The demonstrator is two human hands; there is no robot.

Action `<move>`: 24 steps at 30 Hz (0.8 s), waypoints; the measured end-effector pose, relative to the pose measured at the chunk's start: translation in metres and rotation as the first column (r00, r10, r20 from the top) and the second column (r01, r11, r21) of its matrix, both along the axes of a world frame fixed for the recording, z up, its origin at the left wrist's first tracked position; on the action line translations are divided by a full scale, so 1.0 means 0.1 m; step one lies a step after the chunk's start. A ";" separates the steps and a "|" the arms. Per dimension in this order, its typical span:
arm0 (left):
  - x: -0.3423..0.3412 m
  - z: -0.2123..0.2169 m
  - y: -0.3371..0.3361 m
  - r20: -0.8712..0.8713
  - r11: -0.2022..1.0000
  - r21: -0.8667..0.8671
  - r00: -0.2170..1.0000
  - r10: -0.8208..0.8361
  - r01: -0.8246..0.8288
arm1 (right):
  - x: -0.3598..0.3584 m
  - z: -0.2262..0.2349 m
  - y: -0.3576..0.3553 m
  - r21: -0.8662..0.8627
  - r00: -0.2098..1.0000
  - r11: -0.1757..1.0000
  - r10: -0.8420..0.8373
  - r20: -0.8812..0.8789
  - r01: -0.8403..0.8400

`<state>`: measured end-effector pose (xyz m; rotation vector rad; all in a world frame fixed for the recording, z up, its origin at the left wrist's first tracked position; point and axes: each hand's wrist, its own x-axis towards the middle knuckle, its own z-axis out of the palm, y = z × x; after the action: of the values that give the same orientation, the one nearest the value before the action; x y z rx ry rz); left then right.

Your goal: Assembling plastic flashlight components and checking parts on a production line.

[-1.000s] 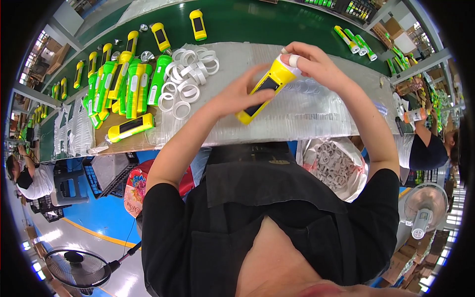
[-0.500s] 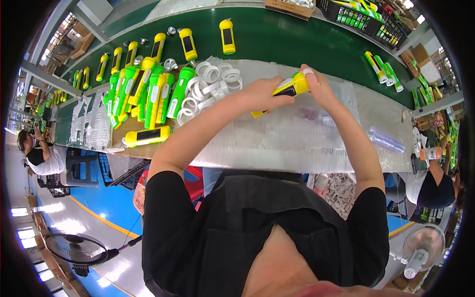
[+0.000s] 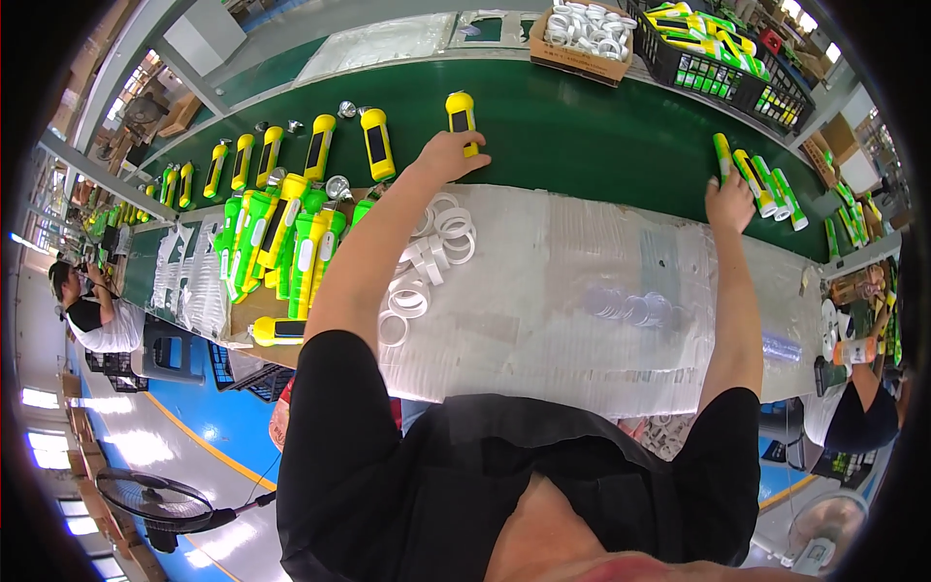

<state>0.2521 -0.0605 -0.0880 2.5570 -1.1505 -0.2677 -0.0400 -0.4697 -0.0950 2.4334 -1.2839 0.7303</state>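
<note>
My left hand (image 3: 449,158) is at the near end of a yellow flashlight (image 3: 462,114) with a dark panel, lying on the green belt. Its fingers and thumb close around that end. Far to the right, my right hand (image 3: 729,204) holds the near end of a green-and-yellow flashlight (image 3: 722,153). That one lies left of a small row of flashlights (image 3: 764,189) on the belt. Under my left forearm is a pile of white rings (image 3: 453,225), partly hidden. Beside it lies a heap of green and yellow flashlights (image 3: 276,238).
Yellow flashlights (image 3: 318,147) line the green belt (image 3: 582,126) at left, with small reflectors (image 3: 347,109) near them. Clear discs (image 3: 635,308) lie on the plastic-covered bench (image 3: 543,339). Beyond stand a carton (image 3: 582,64) of white rings and a black crate (image 3: 718,85) of flashlights. Other people work at both sides.
My hands have parted from the yellow flashlight they held together. The left went forward and left to the flashlight on the belt; the right moved right, where another flashlight now lies beside the row.
</note>
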 end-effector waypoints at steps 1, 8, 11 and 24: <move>-0.17 0.11 -0.04 -0.021 0.995 -0.101 1.000 -0.014 0.011 | 0.01 0.04 0.16 0.022 0.981 0.986 0.159 0.111 -0.163; -1.72 0.34 0.25 -0.099 0.771 -0.537 0.883 -0.459 0.341 | 0.21 0.30 2.24 0.621 0.668 -0.268 -0.145 0.730 -0.737; -2.21 0.29 0.50 -0.022 0.732 -0.357 0.778 -0.628 0.581 | 0.00 0.26 2.75 0.382 0.492 -0.338 -0.355 0.795 -0.860; -2.43 0.28 0.65 -0.275 0.594 -0.791 0.785 -0.555 0.143 | -0.98 0.37 3.64 0.398 0.534 -0.705 0.033 0.845 -0.587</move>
<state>0.0087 0.0041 -0.0597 1.3888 -1.2230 -0.4240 -0.1383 -0.1055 -0.0576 5.0425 -0.0148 -0.5403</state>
